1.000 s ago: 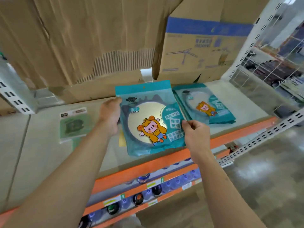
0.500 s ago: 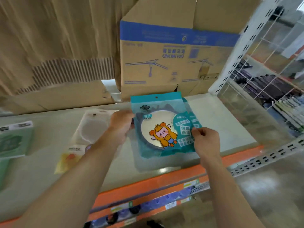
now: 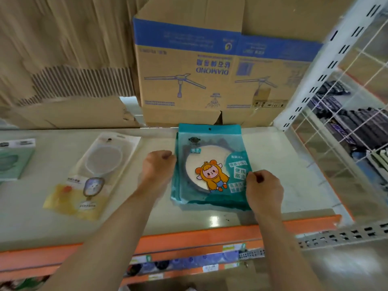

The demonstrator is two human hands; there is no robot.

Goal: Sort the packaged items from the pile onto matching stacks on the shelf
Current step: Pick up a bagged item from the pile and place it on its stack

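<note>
A teal mirror package [image 3: 212,164] with an orange cartoon figure lies flat on a stack of matching teal packages [image 3: 175,194] on the shelf [image 3: 294,185], in front of a cardboard box. My left hand [image 3: 158,169] is curled at the package's left edge. My right hand [image 3: 263,189] is curled over its lower right edge. Both hands still grip the top package as it rests on the stack.
A yellow-and-clear hand-mirror package [image 3: 90,179] lies left of the stack, and a green package [image 3: 14,158] sits at the far left. A blue-banded cardboard box [image 3: 210,76] stands behind. A white upright with wire mesh [image 3: 327,66] closes the right side. An orange beam [image 3: 189,238] edges the shelf.
Both hands carried the teal package to the right and lowered it flat onto the matching teal stack. The view turned right, so the green package slid towards the left edge.
</note>
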